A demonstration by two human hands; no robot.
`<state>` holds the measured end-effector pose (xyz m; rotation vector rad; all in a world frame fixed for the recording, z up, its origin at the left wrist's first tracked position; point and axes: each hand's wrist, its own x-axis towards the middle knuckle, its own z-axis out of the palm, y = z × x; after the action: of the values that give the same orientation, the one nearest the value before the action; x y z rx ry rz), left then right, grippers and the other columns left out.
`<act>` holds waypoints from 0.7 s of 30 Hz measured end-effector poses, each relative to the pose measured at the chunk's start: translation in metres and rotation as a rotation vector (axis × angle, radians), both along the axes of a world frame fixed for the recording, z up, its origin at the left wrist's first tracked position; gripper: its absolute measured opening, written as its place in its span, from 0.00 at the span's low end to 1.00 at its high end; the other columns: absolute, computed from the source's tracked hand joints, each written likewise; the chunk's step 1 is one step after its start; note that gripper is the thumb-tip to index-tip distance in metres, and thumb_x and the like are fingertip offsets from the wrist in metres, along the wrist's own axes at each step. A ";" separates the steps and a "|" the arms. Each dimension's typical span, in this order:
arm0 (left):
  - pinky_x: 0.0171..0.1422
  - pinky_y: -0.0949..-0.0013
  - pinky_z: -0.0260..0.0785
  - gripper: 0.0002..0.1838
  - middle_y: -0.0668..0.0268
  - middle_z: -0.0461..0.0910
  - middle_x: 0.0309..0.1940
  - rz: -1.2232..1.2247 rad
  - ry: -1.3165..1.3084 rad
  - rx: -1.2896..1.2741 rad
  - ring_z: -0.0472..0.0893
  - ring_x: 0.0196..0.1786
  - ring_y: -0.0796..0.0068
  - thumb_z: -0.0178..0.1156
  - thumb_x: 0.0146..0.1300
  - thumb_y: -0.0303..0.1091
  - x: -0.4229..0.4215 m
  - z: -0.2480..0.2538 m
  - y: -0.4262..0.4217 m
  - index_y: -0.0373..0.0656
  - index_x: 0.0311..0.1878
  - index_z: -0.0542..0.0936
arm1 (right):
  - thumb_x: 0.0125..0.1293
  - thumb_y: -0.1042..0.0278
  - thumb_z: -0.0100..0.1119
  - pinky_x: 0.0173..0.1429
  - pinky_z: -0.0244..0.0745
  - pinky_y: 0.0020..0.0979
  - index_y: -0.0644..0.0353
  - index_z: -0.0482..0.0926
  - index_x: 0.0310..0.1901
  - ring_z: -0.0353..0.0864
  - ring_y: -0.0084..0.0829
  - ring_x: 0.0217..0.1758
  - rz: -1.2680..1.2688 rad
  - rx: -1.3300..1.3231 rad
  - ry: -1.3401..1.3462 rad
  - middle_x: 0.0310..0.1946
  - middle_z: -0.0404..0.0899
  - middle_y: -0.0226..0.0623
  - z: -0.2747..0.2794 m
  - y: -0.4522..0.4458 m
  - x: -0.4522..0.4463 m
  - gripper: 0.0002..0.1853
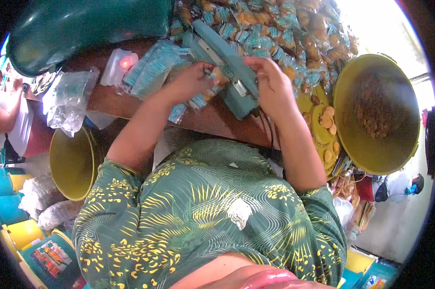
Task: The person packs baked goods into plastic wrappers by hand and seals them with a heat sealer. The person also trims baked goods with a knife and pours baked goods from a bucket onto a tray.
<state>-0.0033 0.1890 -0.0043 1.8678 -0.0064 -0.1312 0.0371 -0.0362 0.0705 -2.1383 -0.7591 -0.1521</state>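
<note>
A blue-green heat sealer (244, 103) lies slantwise on the brown table, with metal strips along its length. My left hand (194, 81) is closed on a small clear packet (220, 78) with something brown-orange inside, held against the sealer's left side. On the sealer's right edge, my right hand (274, 82) has curled fingers touching its arm; its fingertips are partly hidden. Left of the sealer lies a pile of flat, blue-printed plastic bags (152, 67). Filled packets (294, 29) with the same blue print are heaped beyond it.
A yellow tub (345, 144) with brown contents stands at right, beside a yellow lid (318, 118) bearing round brown pieces. A dark green container (92, 29) fills the upper left. Clear bags (70, 96) hang over the table's left edge above another yellow tub (73, 164). Another person's arm (8, 115) shows far left.
</note>
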 end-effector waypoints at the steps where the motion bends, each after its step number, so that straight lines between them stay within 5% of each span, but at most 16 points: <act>1: 0.63 0.64 0.70 0.31 0.57 0.78 0.56 -0.004 -0.061 -0.013 0.78 0.58 0.67 0.66 0.65 0.42 -0.007 -0.005 0.000 0.40 0.66 0.68 | 0.65 0.77 0.51 0.54 0.76 0.40 0.57 0.79 0.50 0.82 0.48 0.48 0.032 0.094 -0.081 0.44 0.83 0.48 0.013 -0.004 -0.005 0.14; 5: 0.65 0.62 0.69 0.34 0.58 0.77 0.57 -0.027 -0.209 -0.110 0.77 0.60 0.66 0.69 0.61 0.39 -0.048 0.002 -0.005 0.41 0.67 0.66 | 0.64 0.75 0.57 0.62 0.74 0.37 0.61 0.81 0.47 0.81 0.45 0.53 0.017 0.031 -0.448 0.52 0.82 0.42 0.053 -0.023 -0.032 0.11; 6: 0.66 0.62 0.68 0.34 0.59 0.76 0.58 -0.050 -0.233 -0.133 0.76 0.60 0.66 0.70 0.61 0.39 -0.056 0.006 -0.005 0.41 0.67 0.66 | 0.63 0.71 0.62 0.57 0.76 0.38 0.60 0.82 0.44 0.83 0.43 0.49 0.030 0.017 -0.529 0.46 0.84 0.43 0.054 -0.026 -0.035 0.09; 11: 0.70 0.60 0.63 0.37 0.59 0.72 0.62 -0.127 -0.310 -0.177 0.73 0.65 0.66 0.72 0.58 0.41 -0.090 0.033 -0.022 0.40 0.66 0.66 | 0.58 0.57 0.69 0.41 0.78 0.39 0.58 0.83 0.39 0.83 0.43 0.37 0.156 -0.033 -0.212 0.32 0.81 0.42 0.047 -0.014 -0.068 0.14; 13: 0.66 0.65 0.67 0.38 0.61 0.72 0.61 -0.215 -0.363 -0.053 0.74 0.60 0.72 0.71 0.59 0.33 -0.098 0.048 -0.025 0.40 0.69 0.64 | 0.61 0.53 0.65 0.41 0.78 0.43 0.56 0.82 0.37 0.83 0.47 0.37 0.230 -0.173 -0.085 0.30 0.81 0.43 0.044 -0.012 -0.078 0.14; 17: 0.66 0.65 0.67 0.35 0.60 0.73 0.59 -0.280 -0.241 -0.198 0.75 0.59 0.71 0.67 0.63 0.36 -0.100 0.040 -0.029 0.40 0.70 0.63 | 0.61 0.64 0.65 0.36 0.75 0.39 0.60 0.79 0.31 0.81 0.46 0.31 0.376 -0.232 -0.003 0.28 0.79 0.44 0.081 -0.027 -0.067 0.09; 20: 0.66 0.64 0.67 0.33 0.60 0.75 0.58 -0.184 -0.169 -0.226 0.76 0.58 0.69 0.65 0.65 0.37 -0.102 0.036 -0.022 0.40 0.70 0.63 | 0.62 0.60 0.66 0.37 0.75 0.33 0.59 0.82 0.35 0.80 0.33 0.30 -0.047 0.057 -0.517 0.30 0.80 0.36 0.110 -0.052 -0.015 0.11; 21: 0.66 0.64 0.67 0.32 0.60 0.75 0.57 -0.139 -0.147 -0.228 0.76 0.57 0.69 0.64 0.66 0.37 -0.102 0.036 -0.020 0.40 0.70 0.63 | 0.66 0.58 0.63 0.40 0.76 0.32 0.60 0.83 0.39 0.81 0.29 0.34 -0.286 0.067 -0.233 0.35 0.83 0.34 0.136 -0.063 -0.011 0.13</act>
<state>-0.1058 0.1694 0.0314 1.6451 -0.2433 -0.0851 0.0256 -0.0991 0.2061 -2.1784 -0.5643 -0.5789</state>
